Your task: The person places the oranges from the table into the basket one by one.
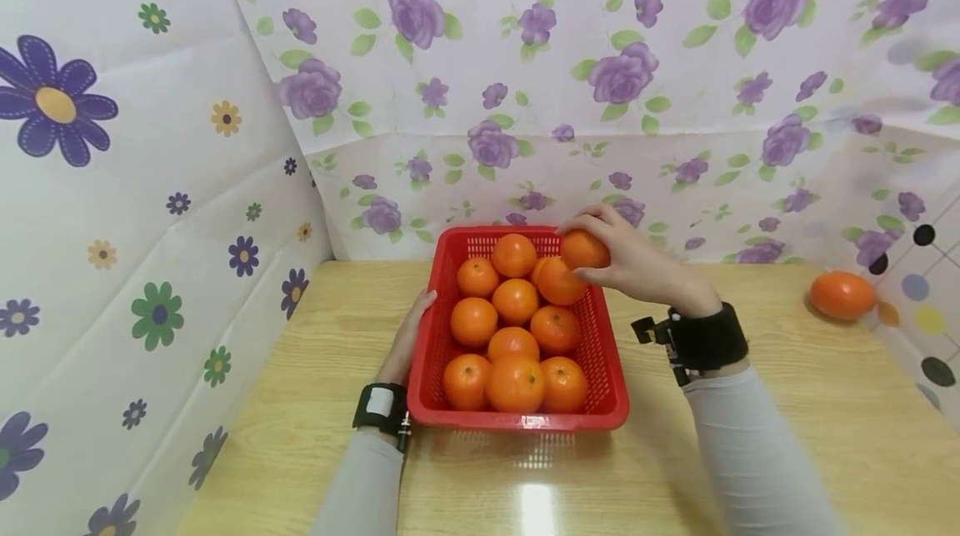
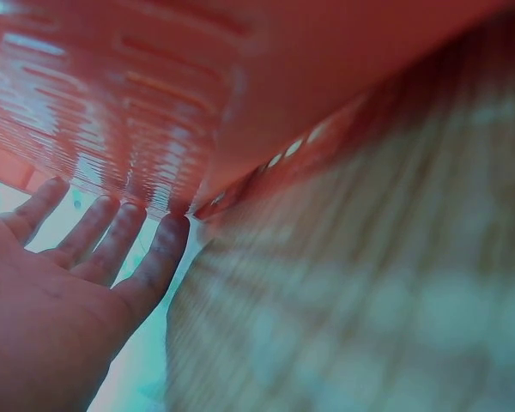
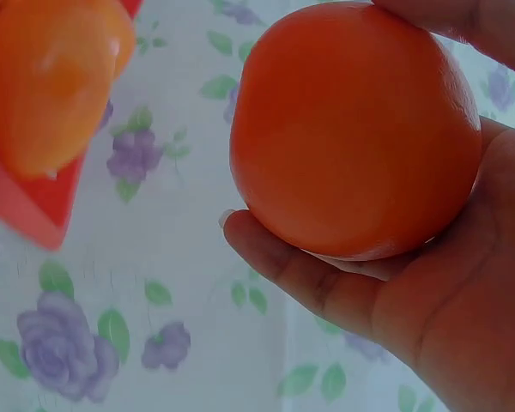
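A red plastic basket (image 1: 617,369) with slotted walls holds several oranges (image 1: 474,322). At its back right corner my right hand (image 1: 626,257) grips an orange (image 1: 585,250), fingers over the top and thumb below. In the right wrist view that orange (image 3: 356,133) fills the space between thumb and fingers, apart from the basket (image 3: 34,215). My left hand (image 1: 405,342) rests along the basket's left side, near the rim. From the left wrist, the hand (image 2: 60,292) shows straight, spread fingers against the slotted wall (image 2: 154,103).
Another orange fruit (image 1: 842,296), longer in shape, lies on the wooden table (image 1: 697,428) at the far right. Flowered sheeting (image 1: 487,86) rises behind the table, and more flowered sheeting (image 1: 150,227) stands along the left.
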Tool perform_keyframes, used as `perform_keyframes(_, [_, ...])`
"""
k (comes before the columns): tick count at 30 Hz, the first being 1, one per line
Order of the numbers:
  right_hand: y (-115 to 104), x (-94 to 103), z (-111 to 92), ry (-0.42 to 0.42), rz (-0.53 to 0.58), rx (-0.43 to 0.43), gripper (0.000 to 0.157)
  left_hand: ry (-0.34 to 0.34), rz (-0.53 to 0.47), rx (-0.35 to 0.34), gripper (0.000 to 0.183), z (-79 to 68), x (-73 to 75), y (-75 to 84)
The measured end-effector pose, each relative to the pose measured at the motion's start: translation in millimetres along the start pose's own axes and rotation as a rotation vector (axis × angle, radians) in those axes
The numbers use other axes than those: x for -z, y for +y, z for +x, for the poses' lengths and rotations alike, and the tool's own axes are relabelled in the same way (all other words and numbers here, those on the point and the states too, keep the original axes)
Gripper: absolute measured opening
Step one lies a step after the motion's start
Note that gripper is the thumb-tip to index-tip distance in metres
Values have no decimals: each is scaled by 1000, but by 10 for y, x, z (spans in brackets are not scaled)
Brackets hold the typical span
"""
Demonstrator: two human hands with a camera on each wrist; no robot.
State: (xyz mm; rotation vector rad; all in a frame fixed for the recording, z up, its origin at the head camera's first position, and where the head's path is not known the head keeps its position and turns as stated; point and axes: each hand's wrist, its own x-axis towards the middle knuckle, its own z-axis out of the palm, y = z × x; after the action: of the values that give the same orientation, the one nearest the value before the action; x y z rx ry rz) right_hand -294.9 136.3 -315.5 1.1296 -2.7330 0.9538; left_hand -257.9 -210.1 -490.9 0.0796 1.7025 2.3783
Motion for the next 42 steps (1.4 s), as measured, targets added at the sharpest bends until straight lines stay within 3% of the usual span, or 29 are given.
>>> perform_keyframes(9, [-247,-265,313,-106,52,53,46,-51,-8,14,66,-110,-56,112])
perform_keyframes(18, [-408,-531,534,-188,43,60,48,-12,-7,7,66,-15,3,11])
perform_keyframes(24, [-392,-651,624,-180,48,40,49,5,24,-16,68,48,45,-65])
perform_keyframes(36, [-269,-890,844,-193,73,52,45,3,-7,-10,67,51,50,-66])
perform_keyframes(42, [-198,-1076,926,-175,-24,43,48,-12,-10,-20,63,51,42,-74])
